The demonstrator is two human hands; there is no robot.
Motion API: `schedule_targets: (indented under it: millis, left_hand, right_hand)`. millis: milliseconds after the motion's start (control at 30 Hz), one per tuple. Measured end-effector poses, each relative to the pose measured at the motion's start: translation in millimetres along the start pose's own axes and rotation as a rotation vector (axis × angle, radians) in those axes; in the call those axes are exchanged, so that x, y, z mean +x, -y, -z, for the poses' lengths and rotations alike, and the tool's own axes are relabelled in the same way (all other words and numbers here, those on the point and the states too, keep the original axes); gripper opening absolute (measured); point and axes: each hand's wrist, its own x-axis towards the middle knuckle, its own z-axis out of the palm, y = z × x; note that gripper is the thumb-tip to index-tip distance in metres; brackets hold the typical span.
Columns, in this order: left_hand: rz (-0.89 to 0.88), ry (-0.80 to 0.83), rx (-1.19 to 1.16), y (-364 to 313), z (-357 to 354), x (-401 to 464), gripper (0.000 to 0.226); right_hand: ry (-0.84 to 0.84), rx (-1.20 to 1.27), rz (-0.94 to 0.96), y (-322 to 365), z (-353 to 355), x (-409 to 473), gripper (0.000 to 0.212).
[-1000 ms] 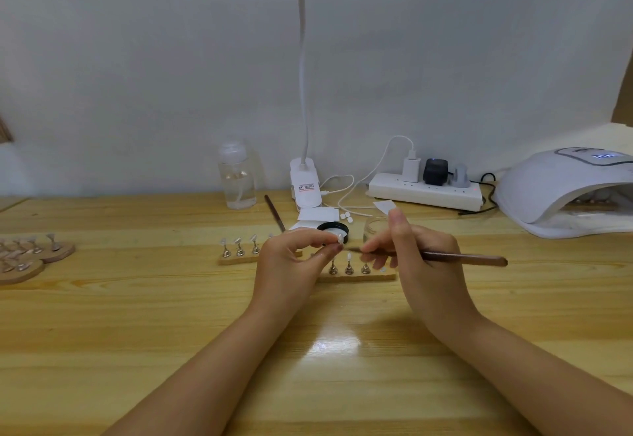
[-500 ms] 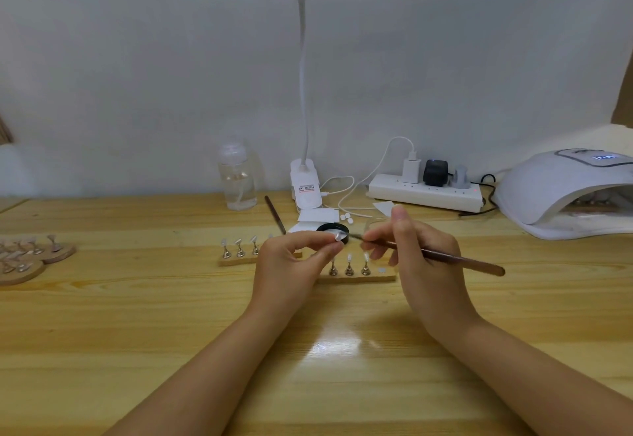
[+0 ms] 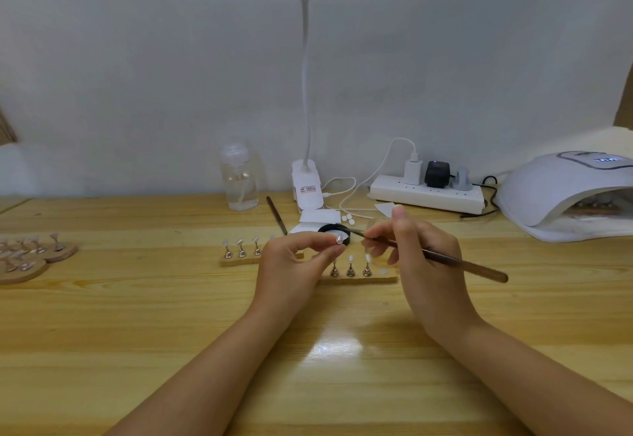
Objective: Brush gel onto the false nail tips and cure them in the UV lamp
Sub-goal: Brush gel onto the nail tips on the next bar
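Pinching a small clear nail tip between thumb and forefinger, the left hand hovers over the middle of the wooden table, while the right hand grips a brown brush whose bristle end reaches toward that tip. Just behind the hands, a wooden strip carries three more tips on metal stands. Farther back, a black gel pot sits mid-table, and the white UV lamp rests at the far right edge.

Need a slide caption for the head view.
Left hand pinches a nail tip; right hand holds the brush to it, UV lamp at right.
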Motion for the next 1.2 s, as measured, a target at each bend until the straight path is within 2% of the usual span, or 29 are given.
schedule_targets:
  millis: [167, 333, 433, 567, 733, 833, 967, 1067, 1200]
  left_hand:
    - [-0.076, 0.008, 0.015, 2.6, -0.1, 0.4, 0.018]
    - [-0.142, 0.008, 0.016, 3.9, 0.1, 0.7, 0.021]
    - [-0.164, 0.0, 0.036, 4.2, 0.2, 0.8, 0.024]
    - [-0.157, -0.001, 0.051, 4.0, 0.3, 1.3, 0.027]
    - [-0.132, -0.024, 0.055, 2.8, -0.1, 0.8, 0.033]
    - [-0.124, -0.014, 0.049, 1.6, 0.6, 0.1, 0.032]
    - [-0.124, -0.007, 0.066, 0.1, 1.1, -0.4, 0.032]
    - [-0.123, -0.004, 0.063, 0.3, 0.9, 0.4, 0.031]
    - [-0.116, -0.007, 0.043, 0.8, 1.0, -0.3, 0.03]
  right_hand:
    - [0.042, 0.014, -0.017, 1.0, -1.1, -1.1, 0.045]
    - [0.049, -0.114, 0.063, -1.2, 0.3, -1.4, 0.043]
    - [0.046, -0.012, -0.006, 1.7, -1.0, -2.6, 0.048]
    - [0.033, -0.098, 0.086, -1.7, -0.2, -0.9, 0.043]
    - [0.027, -0.023, 0.018, -0.8, 0.8, -1.1, 0.046]
    - [0.033, -0.108, 0.103, -1.5, 1.6, -0.5, 0.04]
    - [0.036, -0.092, 0.083, -4.0, 1.9, -0.6, 0.047]
    - [0.018, -0.147, 0.145, -3.9, 2.2, 0.0, 0.04]
    - [0.031, -0.054, 0.037, -2.9, 2.3, -0.8, 0.048]
